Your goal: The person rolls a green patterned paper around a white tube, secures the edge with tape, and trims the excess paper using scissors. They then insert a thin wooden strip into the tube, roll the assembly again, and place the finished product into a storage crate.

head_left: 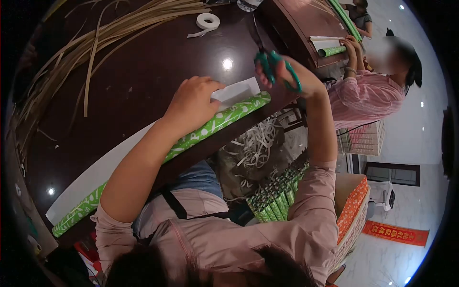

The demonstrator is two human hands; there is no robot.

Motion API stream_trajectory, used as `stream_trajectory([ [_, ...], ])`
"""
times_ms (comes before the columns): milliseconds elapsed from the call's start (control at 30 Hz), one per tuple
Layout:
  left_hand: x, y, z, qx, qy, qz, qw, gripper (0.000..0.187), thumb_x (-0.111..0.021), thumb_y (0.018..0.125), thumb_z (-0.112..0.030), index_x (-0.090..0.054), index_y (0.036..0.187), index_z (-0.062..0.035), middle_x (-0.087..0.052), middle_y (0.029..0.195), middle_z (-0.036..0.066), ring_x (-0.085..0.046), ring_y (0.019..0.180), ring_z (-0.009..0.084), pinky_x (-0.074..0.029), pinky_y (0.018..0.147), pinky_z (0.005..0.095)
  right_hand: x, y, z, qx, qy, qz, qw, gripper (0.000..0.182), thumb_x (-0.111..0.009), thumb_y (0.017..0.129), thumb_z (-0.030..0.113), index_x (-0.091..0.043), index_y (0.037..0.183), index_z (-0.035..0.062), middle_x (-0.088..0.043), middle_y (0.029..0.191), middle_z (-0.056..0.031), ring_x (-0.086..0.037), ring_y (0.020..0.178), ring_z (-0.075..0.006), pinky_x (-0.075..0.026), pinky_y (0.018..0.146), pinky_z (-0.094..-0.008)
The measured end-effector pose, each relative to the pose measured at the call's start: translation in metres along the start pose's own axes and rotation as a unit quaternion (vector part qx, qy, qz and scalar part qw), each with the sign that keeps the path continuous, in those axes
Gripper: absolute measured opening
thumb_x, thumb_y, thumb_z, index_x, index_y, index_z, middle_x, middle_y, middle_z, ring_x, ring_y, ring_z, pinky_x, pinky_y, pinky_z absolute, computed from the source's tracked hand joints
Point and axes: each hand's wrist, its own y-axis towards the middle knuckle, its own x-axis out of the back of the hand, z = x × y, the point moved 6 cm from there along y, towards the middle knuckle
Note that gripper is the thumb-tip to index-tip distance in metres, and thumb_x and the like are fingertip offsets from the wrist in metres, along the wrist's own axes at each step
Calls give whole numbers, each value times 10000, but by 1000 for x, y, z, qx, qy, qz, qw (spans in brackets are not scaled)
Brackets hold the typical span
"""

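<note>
A long roll of green wrapping paper (210, 126) with white printing lies along the near edge of the dark table. Its white underside (236, 93) is partly unrolled behind it. My left hand (193, 100) rests on the white side against the roll, thumb and fingers apart. Over the table, beyond the roll's right end, my right hand (291, 76) grips green-handled scissors (267, 64). The scissors' dark blades point away from me, clear of the paper. My left forearm hides part of the roll.
A roll of white tape (208, 21) and many thin tan strips (95, 48) lie on the table (158, 62). Curled white scraps (256, 143) and bundled green rolls (277, 201) are below its edge. A co-worker (368, 91) handles another green roll (332, 50) at the neighbouring table.
</note>
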Motion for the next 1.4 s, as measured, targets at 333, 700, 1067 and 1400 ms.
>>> stream_trajectory([
  [333, -1, 0, -3, 24, -53, -2, 998, 313, -639, 787, -79, -686, 1094, -42, -634, 926, 116, -622, 879, 270, -503, 810, 380, 15, -73, -21, -286, -38, 228, 930, 784, -470, 865, 733, -639, 842, -31, -619, 683, -72, -623, 518, -157, -504, 484, -258],
  [700, -14, -13, -9, 16, -30, -3, 999, 295, -636, 794, -90, -698, 1078, -43, -632, 920, 99, -615, 892, 255, -501, 813, 359, 18, -73, -46, -372, -97, 236, 893, 846, -500, 795, 797, -647, 766, -35, -604, 640, -88, -629, 521, -174, -521, 481, -278],
  [1067, -9, -10, -6, 26, -21, 7, 999, 294, -641, 795, -91, -697, 1078, -28, -636, 936, 105, -614, 944, 266, -494, 844, 372, 18, -69, -44, -360, -92, 214, 903, 806, -529, 801, 773, -636, 740, -24, -598, 625, -80, -609, 485, -170, -511, 459, -278],
  [1400, -7, -8, -10, 20, -16, 6, 1000, 292, -639, 798, -85, -694, 1076, -18, -650, 972, 105, -619, 962, 274, -491, 864, 371, 16, -66, -41, -360, -95, 210, 904, 803, -537, 793, 774, -641, 752, -21, -604, 625, -79, -629, 495, -172, -524, 452, -272],
])
